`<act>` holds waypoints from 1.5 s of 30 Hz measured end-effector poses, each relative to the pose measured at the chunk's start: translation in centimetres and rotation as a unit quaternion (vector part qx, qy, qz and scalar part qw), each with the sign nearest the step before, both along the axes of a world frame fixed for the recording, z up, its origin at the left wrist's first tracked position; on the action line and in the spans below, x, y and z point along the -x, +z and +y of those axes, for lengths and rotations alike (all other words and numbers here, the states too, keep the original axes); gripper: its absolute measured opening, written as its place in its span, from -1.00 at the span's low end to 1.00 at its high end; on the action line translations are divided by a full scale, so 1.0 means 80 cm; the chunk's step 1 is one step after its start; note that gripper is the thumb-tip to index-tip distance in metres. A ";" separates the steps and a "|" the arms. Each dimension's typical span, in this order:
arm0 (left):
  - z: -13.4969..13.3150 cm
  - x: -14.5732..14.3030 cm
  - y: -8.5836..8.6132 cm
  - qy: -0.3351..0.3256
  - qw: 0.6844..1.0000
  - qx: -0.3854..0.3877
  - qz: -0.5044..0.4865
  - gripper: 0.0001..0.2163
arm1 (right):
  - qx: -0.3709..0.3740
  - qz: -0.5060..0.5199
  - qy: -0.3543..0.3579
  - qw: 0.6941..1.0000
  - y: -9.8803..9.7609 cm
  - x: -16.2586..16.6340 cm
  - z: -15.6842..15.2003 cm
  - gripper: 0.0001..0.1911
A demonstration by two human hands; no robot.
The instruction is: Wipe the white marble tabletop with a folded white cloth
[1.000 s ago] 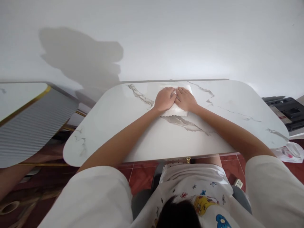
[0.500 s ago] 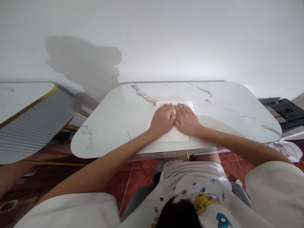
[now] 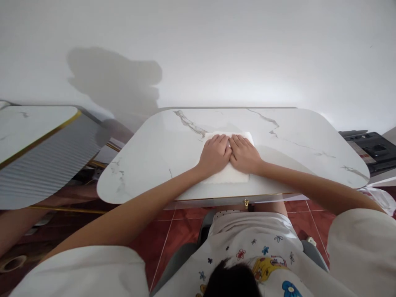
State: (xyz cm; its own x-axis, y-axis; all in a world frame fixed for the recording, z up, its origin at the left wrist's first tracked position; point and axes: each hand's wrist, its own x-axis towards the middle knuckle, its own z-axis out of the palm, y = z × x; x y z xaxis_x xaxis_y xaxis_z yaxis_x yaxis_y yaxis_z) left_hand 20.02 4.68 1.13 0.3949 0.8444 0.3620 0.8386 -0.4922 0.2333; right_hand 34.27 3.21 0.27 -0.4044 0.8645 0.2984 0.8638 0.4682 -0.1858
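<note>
A white rectangular sheet [image 3: 227, 175] lies flat near the front of a white marble-patterned tabletop [image 3: 154, 152]. It looks like a paper towel or a thin cloth; I cannot tell which. My left hand [image 3: 215, 154] rests palm down on its left part, fingers stretched out and pointing away from me. Beside it, my right hand [image 3: 244, 153] lies flat on the right part in the same way. The thumbs touch or nearly touch in the middle. Both palms hide much of the sheet, and its far and near edges show around them.
Behind the tabletop rises a white wall [image 3: 247, 49]. To the left stands another marble-topped piece with a gold edge and ribbed side [image 3: 52, 152]. A black case-like object [image 3: 375, 150] sits at the right, above a clear plastic bag [image 3: 383, 198]. Red floor tiles [image 3: 179, 231] show below.
The view has shifted slightly, so the tabletop appears a little further right. My hands keep nearly the same flat pose on the sheet.
</note>
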 end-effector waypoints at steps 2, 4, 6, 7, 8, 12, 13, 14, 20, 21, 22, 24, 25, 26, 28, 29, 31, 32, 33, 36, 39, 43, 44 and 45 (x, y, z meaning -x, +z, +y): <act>0.025 -0.004 0.003 -0.003 1.000 0.004 -0.004 -0.69 | -0.002 -0.005 -0.004 1.000 0.001 -0.002 0.028 -0.40; 0.052 -0.008 0.005 -0.005 1.000 0.008 -0.002 -0.73 | -0.012 -0.010 -0.002 1.000 0.001 -0.005 0.057 -0.41; 0.079 -0.013 0.005 0.003 1.000 0.008 -0.006 -0.73 | -0.018 -0.011 0.005 1.000 0.001 -0.009 0.086 -0.42; 0.091 -0.015 0.005 0.009 1.000 0.008 -0.011 -0.72 | -0.018 -0.011 0.008 1.000 0.001 -0.010 0.100 -0.43; 0.103 -0.017 0.004 0.013 1.000 0.008 -0.017 -0.72 | -0.016 -0.011 0.009 1.000 0.001 -0.012 0.114 -0.43; 0.146 -0.022 0.001 0.015 0.999 0.001 -0.038 -0.71 | 0.002 -0.012 0.000 1.000 0.003 -0.017 0.159 -0.42; 0.155 -0.023 0.000 0.015 0.999 -0.001 -0.041 -0.71 | 0.005 -0.011 -0.004 1.000 0.004 -0.018 0.168 -0.42; 0.165 -0.024 0.000 0.014 0.999 -0.003 -0.042 -0.71 | 0.007 -0.010 -0.008 1.000 0.004 -0.019 0.177 -0.42; 0.216 -0.028 -0.002 0.010 0.999 -0.005 -0.048 -0.69 | -0.017 -0.003 -0.004 1.000 0.002 -0.022 0.224 -0.47; 0.222 -0.028 -0.002 0.012 0.999 -0.006 -0.049 -0.68 | -0.023 -0.002 -0.005 1.000 0.001 -0.023 0.232 -0.48; 0.229 -0.029 -0.002 0.014 0.999 -0.004 -0.050 -0.67 | -0.027 0.000 -0.005 1.000 0.000 -0.023 0.240 -0.49; 0.240 -0.030 -0.002 0.020 0.999 0.000 -0.047 -0.66 | -0.029 0.009 -0.005 1.000 -0.002 -0.024 0.254 -0.50; 0.245 -0.031 -0.002 0.022 0.999 0.003 -0.044 -0.66 | -0.028 0.013 -0.004 1.000 -0.002 -0.025 0.260 -0.51; 0.249 -0.032 -0.001 0.024 0.999 0.006 -0.041 -0.65 | -0.024 0.018 -0.004 1.000 -0.002 -0.025 0.265 -0.51; 0.256 -0.034 -0.001 0.027 0.999 0.011 -0.036 -0.65 | -0.016 0.025 -0.003 1.000 -0.002 -0.027 0.274 -0.52; 0.259 -0.034 0.000 0.029 0.999 0.013 -0.036 -0.65 | -0.013 0.027 -0.003 1.000 -0.002 -0.027 0.278 -0.52; 0.264 -0.036 0.000 0.036 0.998 0.020 -0.038 -0.65 | -0.010 0.030 -0.002 0.999 -0.001 -0.029 0.283 -0.52; 0.267 -0.037 0.000 0.038 0.998 0.023 -0.040 -0.66 | -0.009 0.031 -0.003 0.999 0.000 -0.030 0.285 -0.53; 0.269 -0.037 0.000 0.039 0.998 0.026 -0.042 -0.66 | -0.007 0.032 -0.002 0.999 0.000 -0.031 0.286 -0.53; 0.274 -0.038 -0.002 0.041 0.998 0.031 -0.045 -0.67 | -0.003 0.034 0.000 0.999 -0.001 -0.033 0.291 -0.53; 0.277 -0.037 -0.004 0.044 0.997 0.027 -0.049 -0.67 | -0.007 0.029 0.002 1.000 -0.004 -0.033 0.295 -0.52; 0.274 -0.037 -0.006 0.033 0.999 0.013 -0.035 -0.68 | -0.016 0.022 -0.003 1.000 -0.009 -0.032 0.293 -0.50; 0.272 -0.038 -0.006 0.028 0.999 0.008 -0.026 -0.68 | -0.017 0.022 -0.005 1.000 -0.010 -0.032 0.291 -0.50; 0.270 -0.038 -0.007 0.023 1.000 0.004 -0.018 -0.68 | -0.018 0.022 -0.007 1.000 -0.012 -0.032 0.288 -0.49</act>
State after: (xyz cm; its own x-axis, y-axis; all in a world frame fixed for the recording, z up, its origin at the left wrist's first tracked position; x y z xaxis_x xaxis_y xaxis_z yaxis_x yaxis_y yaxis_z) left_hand 23.05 26.28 0.60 0.3433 0.8638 0.3688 0.8511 -0.4522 0.2668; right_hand 36.87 26.28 -0.65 -0.3787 0.8582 0.3466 0.8615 0.4637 -0.2070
